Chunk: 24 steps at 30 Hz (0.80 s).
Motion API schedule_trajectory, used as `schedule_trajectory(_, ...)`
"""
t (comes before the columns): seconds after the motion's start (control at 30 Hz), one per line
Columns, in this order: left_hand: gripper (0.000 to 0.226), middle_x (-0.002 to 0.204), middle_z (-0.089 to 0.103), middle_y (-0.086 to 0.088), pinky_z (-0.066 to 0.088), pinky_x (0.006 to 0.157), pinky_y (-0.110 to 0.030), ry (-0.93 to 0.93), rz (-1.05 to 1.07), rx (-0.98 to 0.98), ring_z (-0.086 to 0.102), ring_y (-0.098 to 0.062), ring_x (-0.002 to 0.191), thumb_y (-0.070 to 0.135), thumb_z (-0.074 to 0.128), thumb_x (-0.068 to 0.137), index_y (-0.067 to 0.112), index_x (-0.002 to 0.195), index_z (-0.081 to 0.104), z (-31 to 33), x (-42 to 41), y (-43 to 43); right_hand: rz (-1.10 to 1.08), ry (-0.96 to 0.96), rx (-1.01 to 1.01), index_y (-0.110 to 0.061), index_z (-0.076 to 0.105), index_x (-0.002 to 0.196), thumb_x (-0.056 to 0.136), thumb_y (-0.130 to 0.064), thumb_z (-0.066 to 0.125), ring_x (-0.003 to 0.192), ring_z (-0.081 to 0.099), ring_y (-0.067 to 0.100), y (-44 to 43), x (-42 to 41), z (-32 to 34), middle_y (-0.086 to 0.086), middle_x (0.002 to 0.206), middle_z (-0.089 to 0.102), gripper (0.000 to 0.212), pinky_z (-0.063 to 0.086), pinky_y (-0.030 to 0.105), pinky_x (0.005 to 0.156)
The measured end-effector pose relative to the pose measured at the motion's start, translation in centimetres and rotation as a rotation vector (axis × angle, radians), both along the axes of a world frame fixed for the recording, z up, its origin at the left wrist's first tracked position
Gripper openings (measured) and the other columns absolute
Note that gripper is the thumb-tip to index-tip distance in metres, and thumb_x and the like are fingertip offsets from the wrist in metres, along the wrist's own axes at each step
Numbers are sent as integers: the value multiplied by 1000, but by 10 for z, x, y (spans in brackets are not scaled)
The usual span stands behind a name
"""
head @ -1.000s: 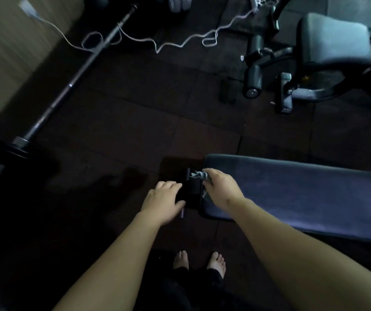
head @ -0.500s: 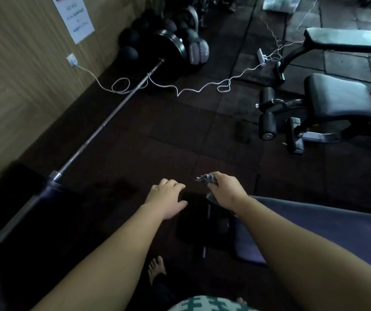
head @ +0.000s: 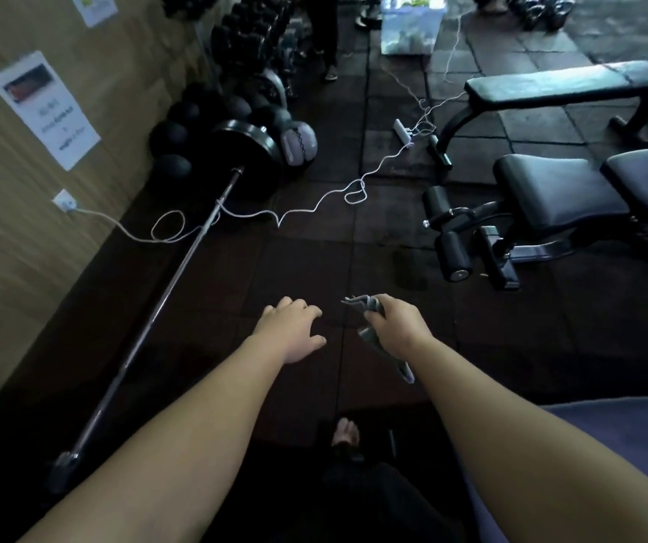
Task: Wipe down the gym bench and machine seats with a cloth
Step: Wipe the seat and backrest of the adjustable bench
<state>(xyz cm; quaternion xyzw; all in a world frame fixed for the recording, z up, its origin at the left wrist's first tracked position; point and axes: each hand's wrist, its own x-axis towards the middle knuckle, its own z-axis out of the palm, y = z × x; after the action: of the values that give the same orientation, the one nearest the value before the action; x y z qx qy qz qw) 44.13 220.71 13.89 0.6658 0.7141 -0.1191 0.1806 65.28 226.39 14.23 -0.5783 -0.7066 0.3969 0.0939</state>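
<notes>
Dark rubber floor point(head: 314, 260), wood-panel wall point(head: 9, 248) on the left, dim light. Nearest, at bottom right, a padded bench point(head: 608, 433) corner shows under the person's right forearm. One bare foot point(head: 345, 431) stands just left of it.

Both arms reach forward over the floor. Left hand point(head: 295, 331) is palm down, fingers loosely spread, holding nothing. Right hand point(head: 396, 327) grips a grey cloth point(head: 369, 305), bunched: one end pokes out past the fingers, the other hangs below the wrist. Cloth is in the air, off the bench, not touching any pad.

A barbell point(head: 165, 303) lies on the floor along the wall, with a black plate point(head: 248, 150) on its far end and dark balls point(head: 173, 166) beside that. A white cable point(head: 314, 207) runs from a wall socket point(head: 64, 201) over the bar and across the floor to a power strip point(head: 402, 131).

On the right, well apart from the hands, is a machine seat point(head: 549, 190) with roller pads. Behind it is a flat bench point(head: 565, 86). A paper notice point(head: 46, 107) is on the wall. Far back are a clear plastic box point(head: 412, 25) and dumbbell racks point(head: 251, 37), blurry.
</notes>
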Motion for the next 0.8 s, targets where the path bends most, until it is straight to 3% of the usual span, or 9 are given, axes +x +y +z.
schedule_trajectory(0.13, 63, 151, 48, 1, 39, 110, -46, 5, -99, 22, 41, -25, 139, 58, 56, 98, 32, 153, 43, 5, -5, 103, -88, 44, -22, -30, 64, 122, 101, -33, 59, 94, 70, 15, 83, -3, 1, -4, 101, 73, 22, 57, 36, 85)
schedule_trajectory(0.43, 62, 149, 49, 1, 41, 109, -45, -1, -337, 69, 42, -25, 138, 57, 57, 97, 32, 153, 44, 37, 35, 345, -303, -24, 79, -23, 66, 127, 102, -32, 59, 109, 64, 25, 282, 39, 36, 4, 113, 71, 28, 41, 29, 81)
schedule_trajectory(0.8, 60, 142, 53, 0, 43, 103, -47, -21, -852, 110, 44, -27, 133, 57, 57, 96, 32, 150, 47, 46, 191, 583, -843, -10, 151, -21, 70, 117, 100, -28, 61, 108, 65, 25, 415, 174, 57, 3, 110, 74, 20, 43, 29, 84)
